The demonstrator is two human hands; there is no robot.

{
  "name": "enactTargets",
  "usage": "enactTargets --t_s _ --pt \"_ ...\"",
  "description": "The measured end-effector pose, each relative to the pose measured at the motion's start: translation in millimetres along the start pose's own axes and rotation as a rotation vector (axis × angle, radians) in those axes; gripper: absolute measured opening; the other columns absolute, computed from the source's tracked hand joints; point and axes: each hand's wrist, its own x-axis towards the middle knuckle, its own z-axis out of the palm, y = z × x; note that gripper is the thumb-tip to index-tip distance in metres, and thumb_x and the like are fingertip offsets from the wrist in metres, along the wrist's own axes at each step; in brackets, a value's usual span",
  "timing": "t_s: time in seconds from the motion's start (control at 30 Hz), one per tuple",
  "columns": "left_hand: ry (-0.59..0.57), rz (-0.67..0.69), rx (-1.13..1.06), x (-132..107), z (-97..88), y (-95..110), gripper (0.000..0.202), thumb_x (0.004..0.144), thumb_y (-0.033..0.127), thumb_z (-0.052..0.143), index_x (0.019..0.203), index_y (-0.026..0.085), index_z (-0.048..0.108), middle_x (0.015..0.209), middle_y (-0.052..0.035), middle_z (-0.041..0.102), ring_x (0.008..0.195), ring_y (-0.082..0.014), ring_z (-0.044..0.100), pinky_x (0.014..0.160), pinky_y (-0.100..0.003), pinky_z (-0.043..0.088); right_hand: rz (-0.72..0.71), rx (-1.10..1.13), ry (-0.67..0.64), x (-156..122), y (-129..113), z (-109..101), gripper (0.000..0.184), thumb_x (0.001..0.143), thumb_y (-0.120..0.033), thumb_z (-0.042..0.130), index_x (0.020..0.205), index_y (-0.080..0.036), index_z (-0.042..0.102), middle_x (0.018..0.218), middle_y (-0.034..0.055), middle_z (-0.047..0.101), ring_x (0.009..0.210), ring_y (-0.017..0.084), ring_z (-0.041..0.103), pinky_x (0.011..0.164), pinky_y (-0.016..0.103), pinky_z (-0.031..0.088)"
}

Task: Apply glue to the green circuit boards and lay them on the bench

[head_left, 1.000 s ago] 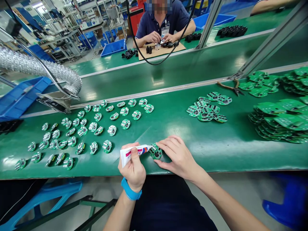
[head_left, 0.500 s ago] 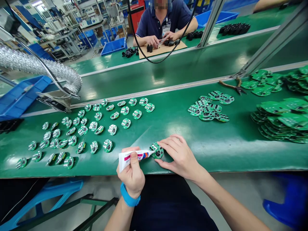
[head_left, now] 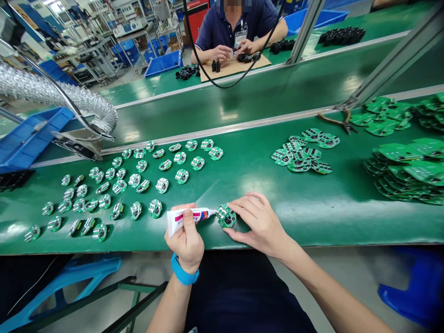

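My left hand [head_left: 185,236], with a blue wristband [head_left: 185,270], is shut around a white squeeze tube of adhesive [head_left: 185,217] with a pink and blue label. The tube's narrow nozzle points right and ends at the edge of a round green circuit board [head_left: 226,216]. My right hand [head_left: 260,225] rests on the green bench mat [head_left: 305,203], its fingers pressing the board's right side. Rows of similar round boards [head_left: 155,208] lie to the left of my left hand.
A loose heap of boards [head_left: 298,155] and a larger stack [head_left: 405,169] lie to the right, near pliers [head_left: 342,121]. A silver duct [head_left: 52,90] and blue tray [head_left: 31,138] stand at left. Beyond a metal rail, a co-worker [head_left: 236,34] works at a facing bench.
The tube has swung from a slight tilt to nearly level, and its nozzle sits a little left of where it was. The camera view has shifted slightly, moving the bench higher in the frame.
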Motion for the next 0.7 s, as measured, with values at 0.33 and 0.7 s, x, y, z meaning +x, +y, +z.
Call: enactTargets --t_s 0.33,0.7 --pt "-0.011 0.122 -0.232 -10.5 17.2 16.9 0.021 0.105 0.03 0.062 0.095 0.019 0.077 0.087 -0.0049 0.073 0.082 -0.018 0.072 0.073 -0.029 0.056 0.016 0.013 -0.014 0.0 0.5 -0.5 0.038 0.099 -0.037 0.072 0.131 -0.019 0.062 0.11 0.0114 0.078 0.097 0.028 0.072 0.097 0.053 0.05" --pt "-0.005 0.223 -0.111 -11.5 14.1 17.5 0.019 0.104 0.028 0.061 0.096 0.019 0.075 0.087 -0.0069 0.075 0.081 -0.0216 0.073 0.073 -0.035 0.057 0.026 0.026 0.006 0.5 -0.2 -0.4 0.041 0.099 -0.037 0.073 0.134 -0.019 0.062 0.11 0.0108 0.079 0.097 0.028 0.073 0.099 0.053 0.048"
